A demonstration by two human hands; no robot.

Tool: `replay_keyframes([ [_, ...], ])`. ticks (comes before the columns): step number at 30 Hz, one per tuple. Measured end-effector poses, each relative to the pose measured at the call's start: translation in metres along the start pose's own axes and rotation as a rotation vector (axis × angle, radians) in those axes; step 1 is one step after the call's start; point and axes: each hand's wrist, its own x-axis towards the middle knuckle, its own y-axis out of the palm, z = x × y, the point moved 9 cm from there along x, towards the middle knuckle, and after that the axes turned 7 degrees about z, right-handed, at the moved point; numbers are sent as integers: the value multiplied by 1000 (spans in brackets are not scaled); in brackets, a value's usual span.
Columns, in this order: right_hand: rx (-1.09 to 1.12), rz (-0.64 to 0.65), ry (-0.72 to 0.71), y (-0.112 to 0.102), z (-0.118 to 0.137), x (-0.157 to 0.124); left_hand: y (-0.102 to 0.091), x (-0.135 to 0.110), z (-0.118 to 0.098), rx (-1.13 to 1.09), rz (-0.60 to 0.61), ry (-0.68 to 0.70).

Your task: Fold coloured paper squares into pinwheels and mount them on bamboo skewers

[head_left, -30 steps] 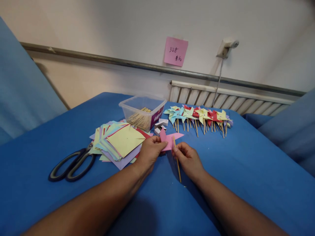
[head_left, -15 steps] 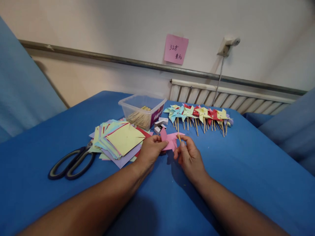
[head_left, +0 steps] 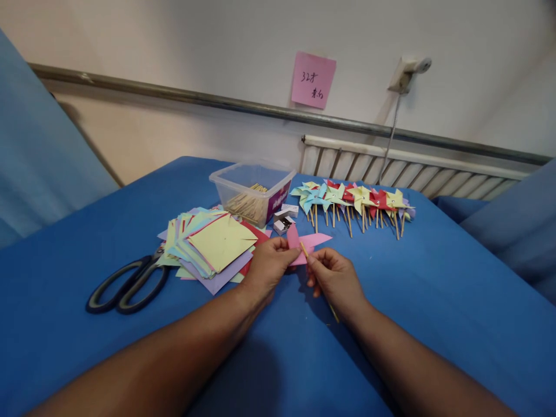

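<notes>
My left hand [head_left: 273,260] pinches a pink paper pinwheel [head_left: 296,238] between thumb and fingers, its blades folded and pointing up and to the right. Between thumb and forefinger, my right hand [head_left: 333,279] grips a thin wooden stick [head_left: 333,313]. The stick slants, its upper end lying against the back of the pink paper and its lower end sticking out below the palm. Whether stick and paper are joined cannot be seen. Just behind the hands sits a small open white box [head_left: 283,222] with dark bits inside.
On the blue cloth [head_left: 434,324], a pile of cut paper squares [head_left: 223,243] lies left, partly covering black-handled scissors [head_left: 130,284]. A clear plastic tub [head_left: 243,174] holds many sticks [head_left: 247,204]. Finished-looking pinwheels [head_left: 362,197] lie in a row at the back right, before a radiator [head_left: 412,165].
The stick has swung from upright above my right hand to a slant, its tip now against the pink paper. My right hand has turned a little; the left keeps its hold.
</notes>
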Motion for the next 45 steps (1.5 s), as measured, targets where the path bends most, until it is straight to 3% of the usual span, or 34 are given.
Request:
replay_keyframes([
  [37, -36, -6, 6, -4, 1, 0, -3, 1, 2, -20, -20, -38],
  [45, -46, -7, 16, -4, 1, 0, -5, -2, -6, 51, -49, 7],
])
